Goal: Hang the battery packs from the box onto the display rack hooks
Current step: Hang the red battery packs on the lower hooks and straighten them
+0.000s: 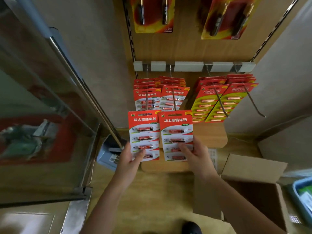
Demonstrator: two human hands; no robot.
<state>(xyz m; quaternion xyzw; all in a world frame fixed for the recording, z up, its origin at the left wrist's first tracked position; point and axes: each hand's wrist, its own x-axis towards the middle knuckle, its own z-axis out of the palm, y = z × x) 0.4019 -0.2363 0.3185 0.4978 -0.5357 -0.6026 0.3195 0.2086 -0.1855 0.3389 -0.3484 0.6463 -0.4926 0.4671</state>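
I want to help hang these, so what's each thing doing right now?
Left hand, gripping the left battery pack by its bottom.
Right hand, gripping the right battery pack by its bottom.
Red-and-white packs, hanging on hooks.
Yellow-and-red packs, hanging on hooks.
Cardboard box, open.

The right hooks (254,105) jut out bare and reachable; hung packs (146,98) crowd the left hooks (173,100).

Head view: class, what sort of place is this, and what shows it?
Probably a shop display being restocked: rack hooks loaded with battery packs, one more in the left hand and one in the right hand, and an open cardboard box.
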